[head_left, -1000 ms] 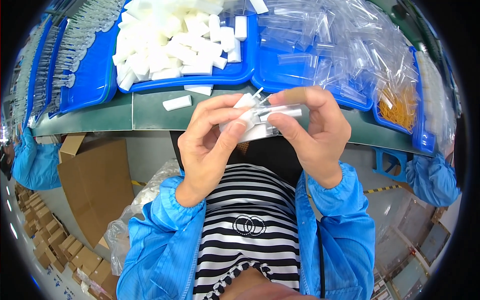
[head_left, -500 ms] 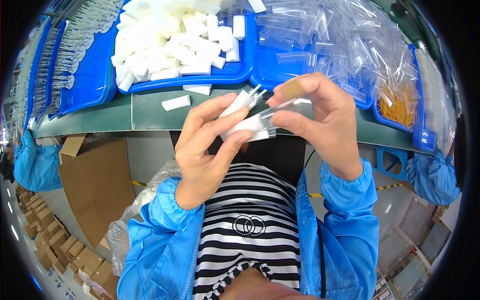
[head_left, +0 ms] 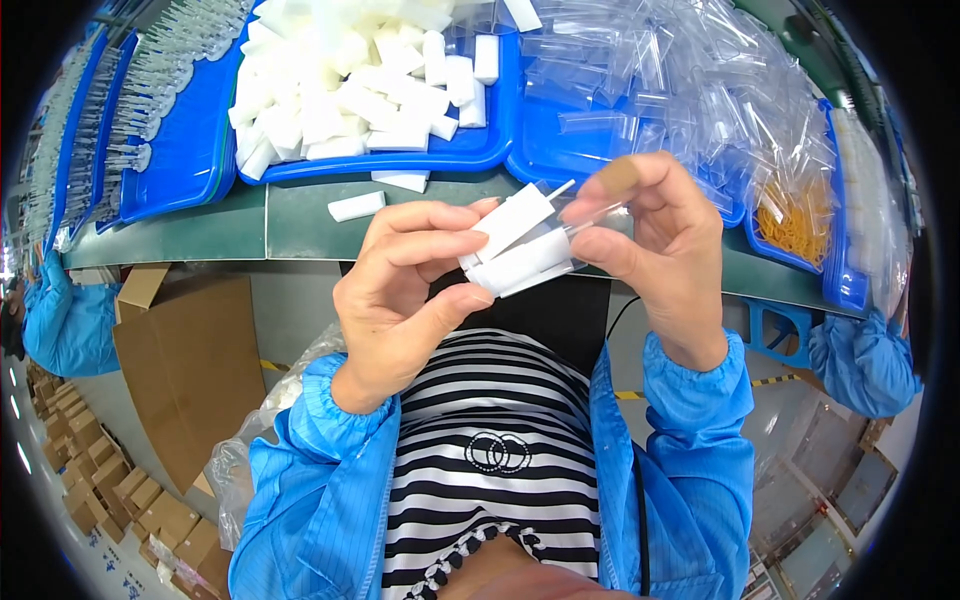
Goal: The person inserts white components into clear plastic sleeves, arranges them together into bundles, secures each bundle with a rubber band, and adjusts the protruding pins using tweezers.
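Above the table's near edge, my left hand (head_left: 392, 300) holds two white foam blocks (head_left: 508, 226) side by side between fingers and thumb. Clear plastic wraps around at least part of them, and a thin white stick (head_left: 561, 189) juts out at their upper right end. My right hand (head_left: 672, 245), with a tan bandage on one finger, pinches a clear plastic sleeve (head_left: 598, 214) between thumb and forefinger against that same end. How far the foam sits inside the sleeve I cannot tell.
Ahead stand a blue tray (head_left: 480, 155) heaped with white foam blocks and another blue tray (head_left: 555, 165) of clear sleeves. Orange rubber bands (head_left: 792, 220) lie at the right. One loose foam block (head_left: 357, 206) rests on the green table (head_left: 310, 235). Co-workers' blue sleeves show at both sides.
The foam blocks have turned, showing more of their white faces. My left hand has shifted slightly left, and my right hand slightly right.
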Demonstrator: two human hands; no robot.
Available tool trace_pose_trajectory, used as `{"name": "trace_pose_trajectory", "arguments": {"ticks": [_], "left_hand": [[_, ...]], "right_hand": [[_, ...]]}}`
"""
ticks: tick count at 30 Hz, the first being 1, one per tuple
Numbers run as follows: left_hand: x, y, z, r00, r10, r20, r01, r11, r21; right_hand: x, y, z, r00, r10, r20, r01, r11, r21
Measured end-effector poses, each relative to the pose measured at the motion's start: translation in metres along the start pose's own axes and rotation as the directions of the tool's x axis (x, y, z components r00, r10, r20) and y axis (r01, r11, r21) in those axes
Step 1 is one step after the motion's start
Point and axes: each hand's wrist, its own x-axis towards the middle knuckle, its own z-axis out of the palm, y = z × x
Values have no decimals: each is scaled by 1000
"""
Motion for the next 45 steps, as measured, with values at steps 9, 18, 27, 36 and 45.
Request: {"name": "trace_pose_trajectory", "arguments": {"ticks": [9, 18, 27, 36, 45], "left_hand": [[1, 2, 4, 999, 19, 31, -21, 998, 64], [2, 9, -7, 945, -290, 151, 300, 953, -45], [1, 5, -3, 960, -274, -59, 275, 961, 15], [0, 4, -4, 953, -282, -108, 284, 959, 4], [1, 2, 2, 991, -81, -105, 103, 970, 221]], "right_hand": [[-5, 12, 6, 992, -93, 79, 99, 993, -70], [-11, 6, 9, 928, -235, 289, 325, 890, -321], [49, 1, -26, 837, -360, 412, 482, 129, -867], [62, -3, -16, 830, -242, 503, 552, 221, -804], [23, -6, 10, 993, -101, -54, 103, 994, 34]]}}
